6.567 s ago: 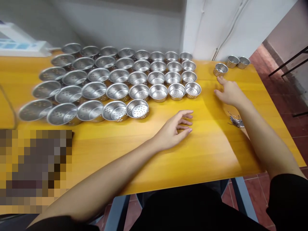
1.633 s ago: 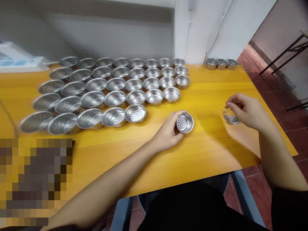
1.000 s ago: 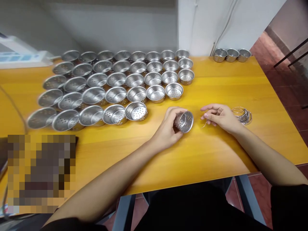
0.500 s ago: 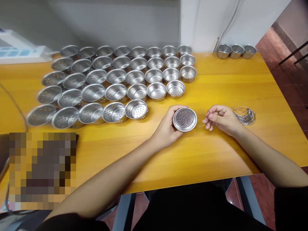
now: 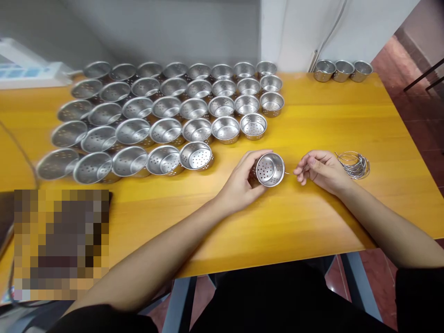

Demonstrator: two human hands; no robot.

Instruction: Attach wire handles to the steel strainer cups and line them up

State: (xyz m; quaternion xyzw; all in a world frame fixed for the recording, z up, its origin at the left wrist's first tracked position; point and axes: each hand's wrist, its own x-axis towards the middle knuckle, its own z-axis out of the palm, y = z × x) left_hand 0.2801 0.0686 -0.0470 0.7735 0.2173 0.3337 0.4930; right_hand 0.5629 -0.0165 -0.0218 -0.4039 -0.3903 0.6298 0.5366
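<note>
Plainly lit, a glossy yellow wood-grain table [image 5: 312, 217] spans the view, backed by a white wall [image 5: 298, 37], with dark red floor tiles [image 5: 416, 111] beyond its right edge. Rows of round, perforated silver metal cups [image 5: 196, 156] stand mouth-up across its left half; three similar silver cups [image 5: 343, 70] line the far right corner. On a white block with pale blue panels [image 5: 31, 74], any lettering is too blurred to read. The left hand [image 5: 243, 180] curls around the side of one perforated silver metal cup [image 5: 270, 169], its mouth tilted toward the viewer. Just beside it, the right hand [image 5: 319, 171] pinches a thin silver wire [image 5: 287, 173] between thumb and fingers, one end pointing at the cup; whether they touch is unclear. Near that wrist lies a loose bundle of curved silver wires [image 5: 357, 170].
</note>
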